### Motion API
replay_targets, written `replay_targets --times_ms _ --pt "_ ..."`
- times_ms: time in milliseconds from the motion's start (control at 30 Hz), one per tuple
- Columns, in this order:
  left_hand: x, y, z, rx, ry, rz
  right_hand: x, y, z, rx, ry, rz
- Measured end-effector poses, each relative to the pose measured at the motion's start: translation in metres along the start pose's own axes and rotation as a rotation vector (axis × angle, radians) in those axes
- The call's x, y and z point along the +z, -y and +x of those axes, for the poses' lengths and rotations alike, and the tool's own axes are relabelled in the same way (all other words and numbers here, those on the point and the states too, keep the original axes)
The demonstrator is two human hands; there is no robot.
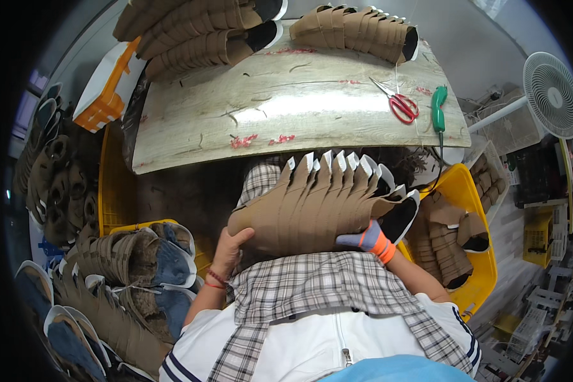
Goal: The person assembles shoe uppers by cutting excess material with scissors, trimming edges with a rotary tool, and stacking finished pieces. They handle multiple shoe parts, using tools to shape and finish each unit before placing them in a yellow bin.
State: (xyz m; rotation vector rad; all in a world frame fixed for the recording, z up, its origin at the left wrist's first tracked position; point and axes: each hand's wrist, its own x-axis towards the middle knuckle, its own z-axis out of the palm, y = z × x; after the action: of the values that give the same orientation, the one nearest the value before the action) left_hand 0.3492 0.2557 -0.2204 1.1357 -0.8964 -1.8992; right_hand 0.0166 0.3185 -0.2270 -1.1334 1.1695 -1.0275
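A nested stack of brown shoe uppers (302, 219) with white-edged tips rests over my lap, on a plaid apron (293, 286). My left hand (230, 249), bare with a beaded bracelet at the wrist, grips the stack's rounded left end, thumb on the near side. At the lower right of the stack, my right hand (369, 242) wears a grey and orange glove and holds the uppers, its thumb across their near face. Most of the fingers of both hands are hidden beneath the stack. A black lining shows at the right end.
Ahead stands a wood-patterned table (299, 95) bearing red-handled scissors (402, 108), a green corded hand tool (438, 109) and more upper stacks (356, 28). A yellow crate (482, 270) with uppers is at right, a fan (554, 95) beyond. Fur-lined uppers (130, 258) crowd the left.
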Motion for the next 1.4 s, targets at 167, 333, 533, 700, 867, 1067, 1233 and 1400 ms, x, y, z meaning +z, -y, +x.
replay_targets --times_ms 167,333,533,700,867,1067,1233,1400 --pt "-0.019 -0.111 0.028 -0.174 0.064 1.25 -0.071 0.074 0.018 0.383 0.687 -0.49" --pt "-0.007 -0.177 0.207 0.269 0.064 0.476 -0.258 0.145 0.135 -0.009 -0.207 -0.106" --pt "0.096 -0.162 0.492 0.335 -0.087 0.009 -0.361 0.16 0.369 0.063 -0.641 -0.11" --pt "0.151 -0.172 0.546 0.331 -0.134 -0.178 -0.417 0.109 0.462 -0.455 -0.349 -0.909" --pt "0.164 -0.21 0.513 0.335 0.281 -0.135 -0.38 0.13 0.456 -0.397 -0.376 -0.767" --pt "0.128 -0.232 0.422 0.441 0.289 0.04 -0.235 0.204 0.344 -0.381 -0.274 -0.019" --pt "0.046 -0.218 0.252 0.657 0.139 0.295 -0.149 0.231 0.263 -0.348 -0.09 -0.004" --pt "0.051 -0.175 0.081 0.286 -0.072 -0.101 -0.046 0.233 0.138 -0.113 -0.075 -0.097"
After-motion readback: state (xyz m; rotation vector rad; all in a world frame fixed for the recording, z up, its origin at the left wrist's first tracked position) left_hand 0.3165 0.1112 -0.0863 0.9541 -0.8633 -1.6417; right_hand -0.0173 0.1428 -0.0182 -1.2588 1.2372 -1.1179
